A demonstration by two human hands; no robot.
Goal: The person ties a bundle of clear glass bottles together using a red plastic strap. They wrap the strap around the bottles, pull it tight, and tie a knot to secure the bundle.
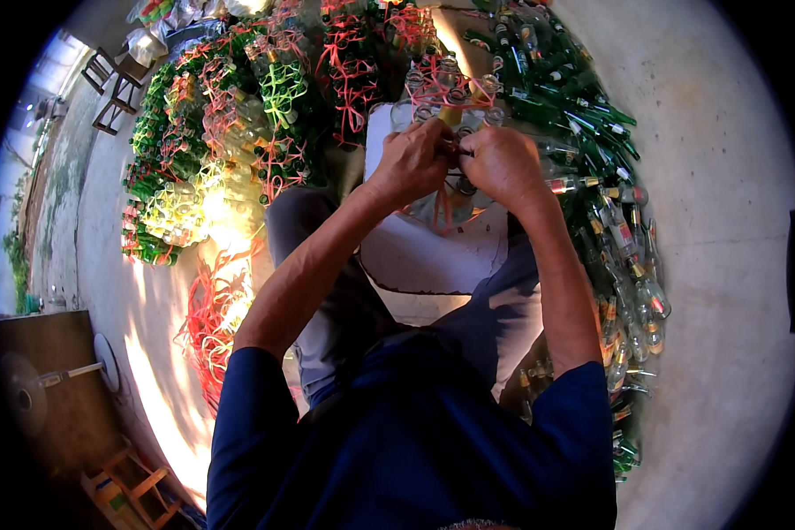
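A cluster of clear glass bottles [447, 205] stands on a white board [430, 258] between my knees. Pink-red plastic strapping [442, 211] runs around and between the bottle necks. My left hand [416, 156] and my right hand [503, 159] meet above the near part of the cluster, fingers closed and thumbs close together. Both pinch a dark, thin strip between them, which looks like part of the strapping; the fingers hide most of it. More bottle necks laced with red strapping [460, 86] show just beyond my hands.
Strapped bundles of green bottles [159, 132] and clear bottles [232, 126] stand at the left and far side. Loose green bottles [570, 86] and clear bottles [626, 278] lie at the right. Loose red strapping [209, 318] is heaped by my left knee. A pedestal fan [30, 391] and wooden stools [116, 86] are farther left.
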